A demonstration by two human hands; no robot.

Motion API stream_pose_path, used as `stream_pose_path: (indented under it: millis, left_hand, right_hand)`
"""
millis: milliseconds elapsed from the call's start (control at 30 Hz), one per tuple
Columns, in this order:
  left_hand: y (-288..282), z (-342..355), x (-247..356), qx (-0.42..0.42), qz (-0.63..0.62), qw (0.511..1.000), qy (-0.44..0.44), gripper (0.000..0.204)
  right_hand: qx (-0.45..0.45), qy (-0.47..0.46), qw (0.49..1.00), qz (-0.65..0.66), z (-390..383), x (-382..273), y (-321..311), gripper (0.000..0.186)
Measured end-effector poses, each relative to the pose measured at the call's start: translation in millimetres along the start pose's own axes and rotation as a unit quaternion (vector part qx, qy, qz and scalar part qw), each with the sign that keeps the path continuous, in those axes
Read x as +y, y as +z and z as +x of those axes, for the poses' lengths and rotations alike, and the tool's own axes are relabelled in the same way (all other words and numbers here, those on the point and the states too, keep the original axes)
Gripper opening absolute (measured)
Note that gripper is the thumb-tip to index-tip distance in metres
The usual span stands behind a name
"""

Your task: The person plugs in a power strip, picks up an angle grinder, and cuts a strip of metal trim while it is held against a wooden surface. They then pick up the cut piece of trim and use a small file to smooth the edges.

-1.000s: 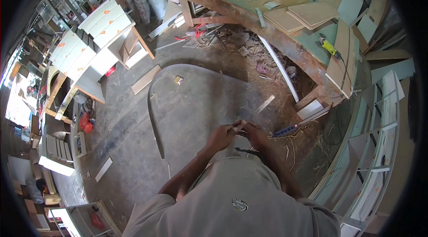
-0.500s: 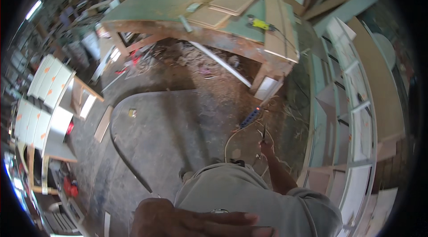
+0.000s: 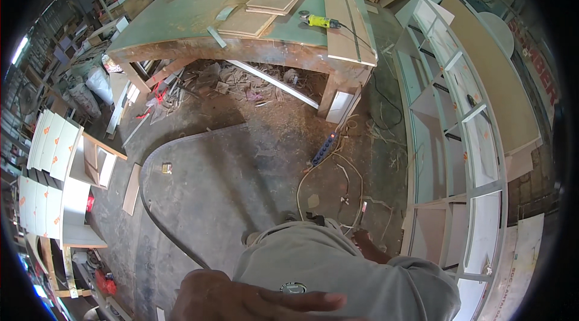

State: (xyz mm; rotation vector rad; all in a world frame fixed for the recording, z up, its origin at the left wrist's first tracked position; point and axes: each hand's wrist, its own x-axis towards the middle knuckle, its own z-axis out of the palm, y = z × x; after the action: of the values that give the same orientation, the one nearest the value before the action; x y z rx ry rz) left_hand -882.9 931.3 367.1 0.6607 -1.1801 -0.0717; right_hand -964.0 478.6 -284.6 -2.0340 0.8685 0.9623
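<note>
Down at the lower edge, the left hand lies flat with fingers stretched out against the grey shirt, holding nothing. Only part of the right hand shows past the shirt, low beside the tangled cables on the floor; whether it grips anything, I cannot tell. Nearby lies a power strip, and on the worktop beyond rests a yellow grinder.

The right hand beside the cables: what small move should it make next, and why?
Probably reach on to the cable tangle: the right hand sits low beside it, holding nothing visible, while the left hand lies open and flat near the camera.
</note>
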Motion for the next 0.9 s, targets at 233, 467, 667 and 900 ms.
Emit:
stream_pose_path:
  millis: [233,467,667,900]
  left_hand:
    - [8.2,41.8,-16.7,0.052,-0.321,0.946,-0.009,0.112]
    - [35.4,2.7,-38.1,0.157,-0.008,0.938,0.308,0.115]
    - [-8.8,-49.0,58.3,-0.024,0.27,0.962,-0.032,0.087]
    - [-120.2,-247.7,-31.2,0.5,0.39,0.632,-0.445,0.053]
  right_hand:
    - [0.066,-0.156,0.985,-0.02,27.8,-88.1,6.4,0.013]
    - [-0.049,-0.115,0.979,0.161,14.1,-165.7,6.4,0.037]
    - [-0.036,-0.175,0.982,-0.068,21.6,-149.5,9.4,0.035]
    - [-0.002,-0.279,0.92,-0.276,40.6,-121.4,6.1,0.033]
